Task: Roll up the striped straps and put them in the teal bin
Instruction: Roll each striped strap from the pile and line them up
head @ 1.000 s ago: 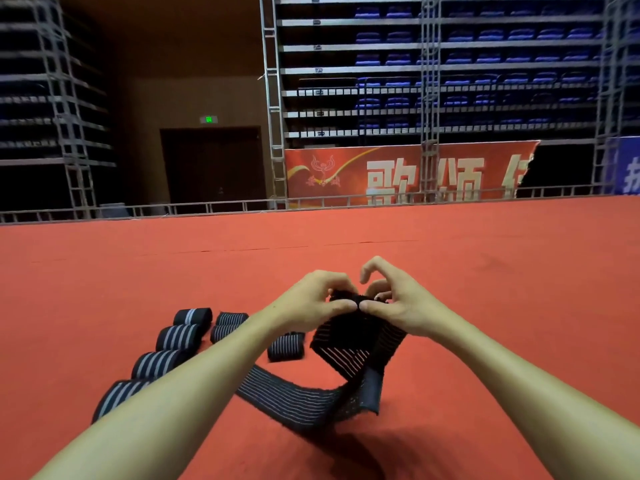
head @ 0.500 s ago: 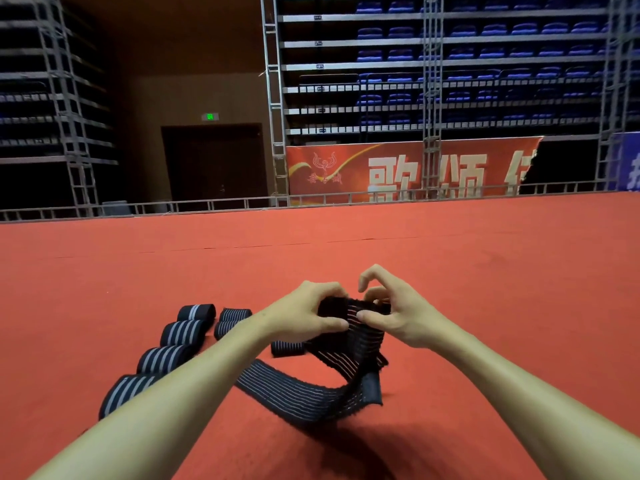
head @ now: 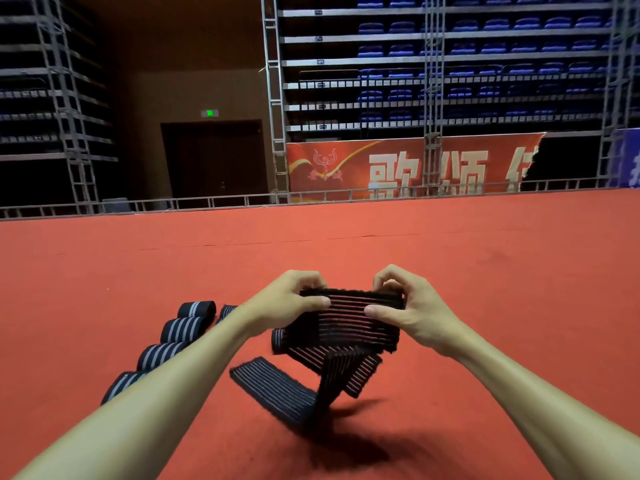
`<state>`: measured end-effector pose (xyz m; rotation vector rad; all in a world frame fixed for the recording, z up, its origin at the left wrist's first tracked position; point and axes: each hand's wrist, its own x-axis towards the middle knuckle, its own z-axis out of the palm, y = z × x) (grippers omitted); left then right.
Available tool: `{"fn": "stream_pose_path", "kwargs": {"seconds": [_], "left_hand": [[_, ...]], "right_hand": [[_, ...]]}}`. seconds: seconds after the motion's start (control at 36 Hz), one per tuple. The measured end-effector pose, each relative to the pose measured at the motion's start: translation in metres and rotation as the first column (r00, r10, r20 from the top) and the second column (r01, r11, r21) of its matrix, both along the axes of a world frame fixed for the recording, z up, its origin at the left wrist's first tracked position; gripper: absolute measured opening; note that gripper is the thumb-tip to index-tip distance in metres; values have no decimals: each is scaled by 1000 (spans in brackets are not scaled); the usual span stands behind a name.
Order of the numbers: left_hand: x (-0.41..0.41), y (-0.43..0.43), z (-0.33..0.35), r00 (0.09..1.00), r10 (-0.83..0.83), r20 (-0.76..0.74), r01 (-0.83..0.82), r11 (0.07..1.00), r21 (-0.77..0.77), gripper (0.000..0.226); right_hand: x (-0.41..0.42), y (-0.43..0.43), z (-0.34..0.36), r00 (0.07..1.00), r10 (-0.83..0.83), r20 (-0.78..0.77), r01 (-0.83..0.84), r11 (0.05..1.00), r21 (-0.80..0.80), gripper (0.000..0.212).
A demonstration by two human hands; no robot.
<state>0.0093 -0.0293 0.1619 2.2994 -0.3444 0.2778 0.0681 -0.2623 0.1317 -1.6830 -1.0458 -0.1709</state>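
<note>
Large white characters "歌颂" on the red banner [head: 349,157]

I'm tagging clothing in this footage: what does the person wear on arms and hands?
Nothing shows: the left hand and right hand are ungloved, and the left forearm and right forearm are uncovered to the frame's edge, with no sleeve, watch or wristband.

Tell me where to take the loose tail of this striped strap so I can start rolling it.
Take the tail's free end, spread flat down at the red carpet, below the left hand. Come from above and from the left, pinching across its short edge. That end is flat and untwisted, whereas the striped strap twists where it hangs under both hands.
</note>
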Motion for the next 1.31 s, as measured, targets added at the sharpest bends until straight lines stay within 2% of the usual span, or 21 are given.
{"fn": "stream_pose_path", "kwargs": {"seconds": [0.06,0.11,0.17,0.28,0.47,0.58,0.64,0.67,0.72,0.81,0.89,0.97,1.06,1.14,1.22,1.31], "left_hand": [[-1,-1,-1,1000,-14,-9,15,991,132,5],[-2,-8,-2,998,-60,-15,62,979,194,16],[-1,-17,-3,994,-107,-13,107,982,155,28],[-1,-26,0,988,-149,38,146,986,80,15],[1,-8,-2,996,-39,85,45,996,-73,20],[2,-22,-6,983,-20,182,10,998,55,26],[2,-31,-7,971,-8,238,-6,998,57,25],[2,-35,-8,966,-12,257,4,999,32,24],[0,-41,-9,966,-42,254,55,997,-45,22],[-5,-43,-8,975,-63,214,94,986,-139,37],[-8,-40,-7,981,-79,177,104,986,-132,52],[-8,-39,-7,976,-39,216,74,985,-156,46],[-6,-38,-5,961,59,270,17,963,-270,25],[-4,-36,-4,952,106,287,1,936,-351,19],[-4,-36,-2,949,122,291,0,922,-387,20],[-4,-36,-1,944,143,297,-17,921,-389,20]], "right_hand": [[-1,2,-1,1000,9,-15,-9,1000,-15,27],[-3,6,-1,999,17,-29,-18,999,-27,33],[-6,11,-1,1000,13,-10,-14,999,-43,36],[-9,15,1,1000,-11,8,11,999,-38,36],[-12,0,12,975,91,-202,-67,991,119,25],[-13,10,13,992,-20,-126,31,996,84,18],[-12,17,12,992,-79,-97,87,993,76,16],[-12,20,11,988,-91,-122,102,991,90,13],[-14,24,12,960,-25,-279,78,980,181,4],[-17,25,17,870,129,-476,27,952,306,11],[-17,24,21,817,164,-553,46,937,346,16],[-17,22,23,801,169,-574,48,938,344,18],[-17,21,21,864,96,-494,54,958,281,25],[-13,22,17,969,-101,-227,143,974,175,38],[-8,24,14,973,-232,-1,228,956,185,46],[-4,26,14,962,-266,67,247,945,213,38]]}}
